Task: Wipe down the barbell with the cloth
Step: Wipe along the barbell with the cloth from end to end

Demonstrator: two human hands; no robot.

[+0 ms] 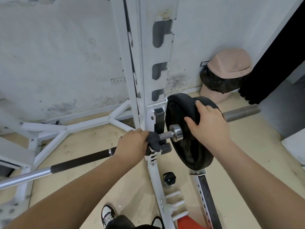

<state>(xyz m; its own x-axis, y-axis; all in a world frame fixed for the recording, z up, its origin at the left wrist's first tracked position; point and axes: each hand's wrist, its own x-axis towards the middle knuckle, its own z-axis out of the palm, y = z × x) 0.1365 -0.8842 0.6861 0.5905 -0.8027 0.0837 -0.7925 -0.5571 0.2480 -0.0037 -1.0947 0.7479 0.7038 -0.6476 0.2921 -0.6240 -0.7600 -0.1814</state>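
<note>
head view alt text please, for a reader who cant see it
A person's left hand grips a dark cloth on the barbell at a white rack, while the right hand holds the black plate loaded on it.

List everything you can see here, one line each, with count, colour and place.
barbell: one, silver with black grips, across the rack
cloth: one, dark grey, round the bar
weight plates: two, black, on the barbell's end
rack: one, white, centre
bin: one, pink with black liner, right corner
curtain: one, black, far right
left hand: one, bare, gripping the cloth
right hand: one, bare, gripping the weight plates
</note>
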